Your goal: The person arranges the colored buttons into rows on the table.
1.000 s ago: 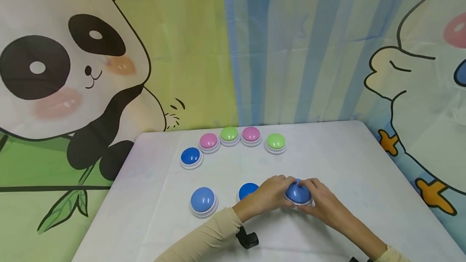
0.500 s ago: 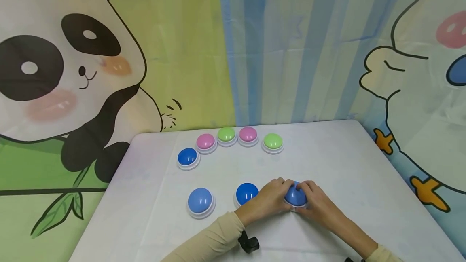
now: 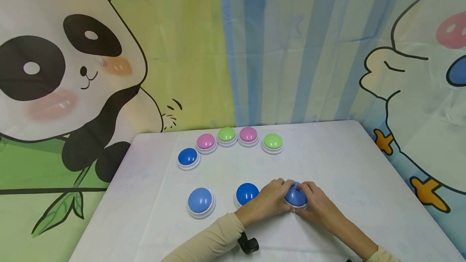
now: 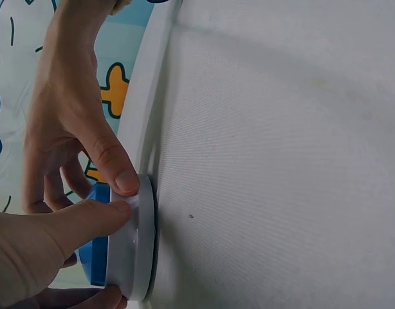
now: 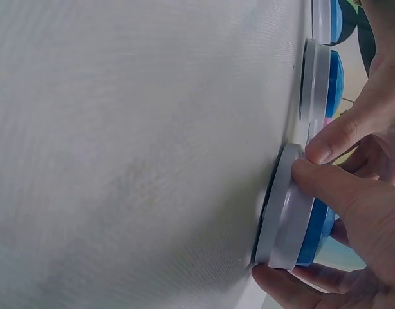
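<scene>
Both hands hold one blue dome push button [image 3: 295, 195] with a white round base, right of the table's middle. My left hand [image 3: 267, 198] grips its left side and my right hand [image 3: 321, 204] its right side. In the left wrist view the two thumbs meet on the near side of the white base [image 4: 130, 251], while fingers curl round behind. The right wrist view shows the base [image 5: 278, 212] right at the white cloth, with a dark line of shadow beneath. Left of the hands stands another blue button [image 3: 246, 193], partly covered by the left wrist.
A third blue button [image 3: 200, 200] stands farther left. Along the back of the white table [image 3: 327, 153] an arc holds a blue button [image 3: 187, 157], a pink one [image 3: 205, 141], a green one [image 3: 226, 134], another pink [image 3: 248, 134] and another green [image 3: 273, 141].
The head view has shifted slightly. Both hands keep their hold, and the button has turned or tipped a little between them since a second ago. Over the last half second nothing visibly moves.
</scene>
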The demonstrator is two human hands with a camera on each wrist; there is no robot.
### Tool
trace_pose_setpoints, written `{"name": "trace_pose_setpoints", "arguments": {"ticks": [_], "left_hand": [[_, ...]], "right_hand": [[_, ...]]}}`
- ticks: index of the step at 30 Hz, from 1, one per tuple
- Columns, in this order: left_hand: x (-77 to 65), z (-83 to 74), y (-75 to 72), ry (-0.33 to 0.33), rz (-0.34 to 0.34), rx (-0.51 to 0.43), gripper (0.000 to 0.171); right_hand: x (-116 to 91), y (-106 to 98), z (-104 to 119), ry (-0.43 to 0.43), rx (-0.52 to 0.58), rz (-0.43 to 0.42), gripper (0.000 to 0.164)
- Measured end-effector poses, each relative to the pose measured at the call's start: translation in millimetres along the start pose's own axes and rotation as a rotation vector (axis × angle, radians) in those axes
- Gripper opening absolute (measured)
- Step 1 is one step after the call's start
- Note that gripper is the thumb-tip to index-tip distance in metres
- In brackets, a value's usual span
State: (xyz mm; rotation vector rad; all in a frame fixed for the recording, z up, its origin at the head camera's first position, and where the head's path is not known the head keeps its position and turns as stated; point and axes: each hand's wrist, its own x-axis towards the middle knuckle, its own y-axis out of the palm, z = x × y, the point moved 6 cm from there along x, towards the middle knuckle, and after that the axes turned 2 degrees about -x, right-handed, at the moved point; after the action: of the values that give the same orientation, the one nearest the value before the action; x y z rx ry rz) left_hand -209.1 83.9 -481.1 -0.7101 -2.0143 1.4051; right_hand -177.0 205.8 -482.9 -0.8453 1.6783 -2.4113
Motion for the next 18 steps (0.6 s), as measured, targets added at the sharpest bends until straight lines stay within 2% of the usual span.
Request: {"name": "trace_pose_setpoints", "arguments": {"ticks": [12,15,18], "left_hand": [[-2.9,1.2,3.2,-0.034,0.020,-0.018,0.071],[-4.0,0.6,0.8,-0.035,0.021,-0.019,0.072],[-4.3,1.0,-5.3,-0.038,0.023,-0.027,0.071]], "right_hand": [[-2.9,1.7,-2.6,0.056,-0.007,0.060,0.064],[-2.1,-0.1,-3.8,0.062,-0.007,0.061,0.066],[-0.2,-5.7,-2.8,0.047,-0.055,0.030,0.070]]}}
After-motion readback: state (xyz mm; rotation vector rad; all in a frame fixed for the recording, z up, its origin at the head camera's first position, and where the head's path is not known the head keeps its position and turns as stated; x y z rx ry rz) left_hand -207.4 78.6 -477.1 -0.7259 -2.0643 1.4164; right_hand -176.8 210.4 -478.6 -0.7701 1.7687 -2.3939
